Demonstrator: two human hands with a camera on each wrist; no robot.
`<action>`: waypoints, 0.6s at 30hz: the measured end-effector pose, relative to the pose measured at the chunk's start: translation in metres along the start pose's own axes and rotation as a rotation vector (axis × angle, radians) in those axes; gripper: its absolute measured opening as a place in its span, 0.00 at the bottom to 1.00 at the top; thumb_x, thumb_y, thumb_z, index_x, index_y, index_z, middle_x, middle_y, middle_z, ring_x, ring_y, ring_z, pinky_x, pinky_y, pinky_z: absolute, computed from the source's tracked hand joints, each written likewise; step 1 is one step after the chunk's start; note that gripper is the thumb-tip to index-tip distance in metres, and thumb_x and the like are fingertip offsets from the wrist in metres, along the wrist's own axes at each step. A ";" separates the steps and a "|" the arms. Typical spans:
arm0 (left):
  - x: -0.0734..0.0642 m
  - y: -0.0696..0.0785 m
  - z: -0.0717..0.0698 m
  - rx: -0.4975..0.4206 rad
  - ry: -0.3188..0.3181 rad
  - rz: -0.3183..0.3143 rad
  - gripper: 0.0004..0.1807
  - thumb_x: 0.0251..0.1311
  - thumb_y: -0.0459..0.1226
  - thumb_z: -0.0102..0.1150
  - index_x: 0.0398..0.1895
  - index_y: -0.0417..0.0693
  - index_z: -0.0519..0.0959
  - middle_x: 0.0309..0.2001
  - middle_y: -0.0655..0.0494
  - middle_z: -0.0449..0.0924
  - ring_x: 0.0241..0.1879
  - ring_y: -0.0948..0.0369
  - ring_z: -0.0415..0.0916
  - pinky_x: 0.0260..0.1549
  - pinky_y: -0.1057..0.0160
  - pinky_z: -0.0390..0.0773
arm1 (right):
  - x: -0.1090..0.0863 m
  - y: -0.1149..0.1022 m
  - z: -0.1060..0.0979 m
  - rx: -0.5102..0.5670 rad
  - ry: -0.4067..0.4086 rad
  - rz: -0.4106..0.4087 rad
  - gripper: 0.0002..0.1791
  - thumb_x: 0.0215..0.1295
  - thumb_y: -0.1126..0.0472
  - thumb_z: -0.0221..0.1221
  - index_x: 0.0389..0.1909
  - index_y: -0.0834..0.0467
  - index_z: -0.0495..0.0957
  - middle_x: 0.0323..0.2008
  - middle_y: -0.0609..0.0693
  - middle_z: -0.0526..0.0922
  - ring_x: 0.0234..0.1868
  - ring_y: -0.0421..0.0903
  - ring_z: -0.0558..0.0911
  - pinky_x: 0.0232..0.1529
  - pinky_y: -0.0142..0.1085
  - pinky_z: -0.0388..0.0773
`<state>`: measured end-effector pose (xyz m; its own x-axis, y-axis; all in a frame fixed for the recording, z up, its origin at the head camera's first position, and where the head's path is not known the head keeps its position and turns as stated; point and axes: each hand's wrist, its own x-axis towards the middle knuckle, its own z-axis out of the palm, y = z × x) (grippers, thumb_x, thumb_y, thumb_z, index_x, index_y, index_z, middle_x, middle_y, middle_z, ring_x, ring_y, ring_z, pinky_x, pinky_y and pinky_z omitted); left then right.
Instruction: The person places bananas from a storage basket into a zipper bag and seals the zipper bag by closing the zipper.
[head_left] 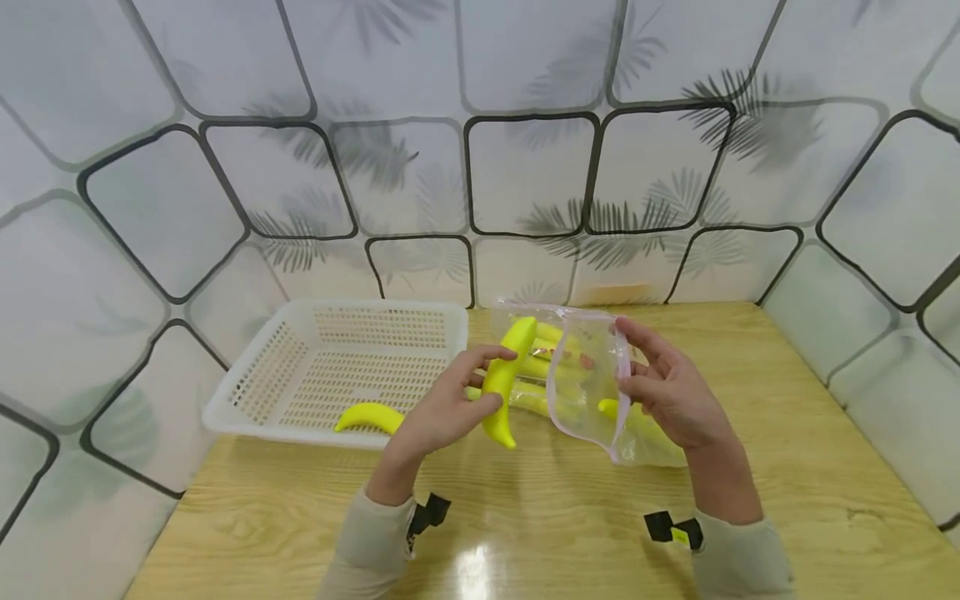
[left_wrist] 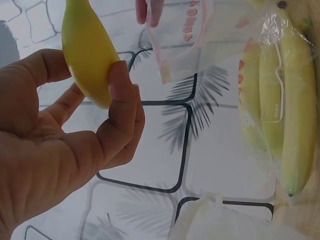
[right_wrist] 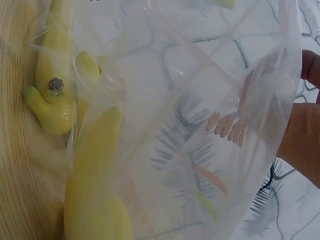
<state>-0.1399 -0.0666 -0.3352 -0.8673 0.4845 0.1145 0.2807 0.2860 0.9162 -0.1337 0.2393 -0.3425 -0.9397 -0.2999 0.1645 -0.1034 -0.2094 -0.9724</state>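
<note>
My left hand (head_left: 441, 415) grips a yellow banana (head_left: 517, 340) between its thumb and fingers, upright in front of the bag's mouth. In the left wrist view, the fingertips wrap the lower part of this banana (left_wrist: 87, 47). With thumb and fingers, my right hand (head_left: 678, 398) pinches the pink-edged rim of a clear plastic bag (head_left: 588, 396) whose mouth gapes toward the left. A banana (right_wrist: 92, 185) shows through the film of this bag in the right wrist view. Part of the right hand is seen through the plastic there.
A white perforated basket (head_left: 243, 375) stands to the left with one banana (head_left: 367, 415) near its front wall. Behind the open bag, several more bananas (left_wrist: 299, 110) lie in clear packaging on the wooden table (head_left: 555, 517). A patterned backdrop (head_left: 532, 175) closes off the back and sides.
</note>
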 end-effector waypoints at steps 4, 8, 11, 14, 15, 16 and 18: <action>0.002 -0.004 0.007 0.039 -0.090 0.024 0.27 0.62 0.30 0.52 0.65 0.58 0.71 0.61 0.53 0.71 0.50 0.49 0.72 0.42 0.56 0.78 | 0.000 0.003 -0.001 -0.001 0.007 0.003 0.38 0.67 0.78 0.52 0.76 0.60 0.53 0.68 0.48 0.60 0.43 0.38 0.78 0.29 0.26 0.77; 0.003 -0.009 0.015 0.063 -0.182 0.066 0.27 0.62 0.30 0.52 0.66 0.55 0.72 0.65 0.55 0.69 0.56 0.53 0.69 0.52 0.55 0.74 | -0.001 0.005 -0.001 0.016 0.010 0.006 0.38 0.67 0.79 0.51 0.76 0.60 0.53 0.69 0.49 0.59 0.42 0.37 0.78 0.28 0.25 0.76; 0.004 -0.013 0.021 0.095 -0.210 0.070 0.27 0.62 0.31 0.53 0.66 0.56 0.72 0.67 0.58 0.68 0.60 0.55 0.66 0.55 0.56 0.72 | -0.002 0.006 -0.001 0.011 0.010 0.011 0.38 0.67 0.78 0.52 0.76 0.59 0.54 0.69 0.51 0.58 0.42 0.37 0.78 0.28 0.25 0.76; 0.006 -0.015 0.025 0.097 -0.202 0.040 0.27 0.63 0.33 0.54 0.66 0.60 0.72 0.65 0.56 0.69 0.56 0.55 0.70 0.50 0.58 0.76 | -0.003 0.005 0.000 -0.002 0.011 0.006 0.38 0.67 0.78 0.52 0.76 0.58 0.54 0.69 0.49 0.59 0.43 0.37 0.78 0.29 0.25 0.77; 0.007 -0.015 0.026 0.084 -0.197 0.028 0.27 0.64 0.34 0.54 0.66 0.60 0.71 0.63 0.54 0.70 0.55 0.55 0.72 0.47 0.59 0.78 | -0.003 0.005 0.000 -0.008 0.010 0.001 0.38 0.67 0.78 0.52 0.76 0.59 0.54 0.69 0.48 0.60 0.43 0.37 0.78 0.30 0.26 0.77; 0.007 -0.015 0.026 0.066 -0.193 0.012 0.26 0.64 0.34 0.55 0.66 0.60 0.71 0.62 0.53 0.71 0.53 0.54 0.74 0.44 0.59 0.79 | -0.003 0.004 0.000 -0.015 0.010 -0.002 0.38 0.67 0.78 0.52 0.76 0.59 0.53 0.69 0.48 0.60 0.43 0.37 0.78 0.30 0.26 0.77; 0.008 -0.014 0.028 0.026 -0.186 -0.014 0.26 0.64 0.34 0.55 0.66 0.60 0.70 0.59 0.49 0.71 0.48 0.53 0.77 0.38 0.60 0.81 | -0.003 0.002 0.000 -0.029 0.011 -0.006 0.39 0.67 0.78 0.52 0.77 0.60 0.52 0.68 0.46 0.61 0.43 0.37 0.79 0.32 0.26 0.78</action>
<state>-0.1395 -0.0440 -0.3581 -0.7808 0.6242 0.0266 0.2819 0.3141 0.9066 -0.1313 0.2397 -0.3452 -0.9425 -0.2882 0.1690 -0.1186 -0.1842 -0.9757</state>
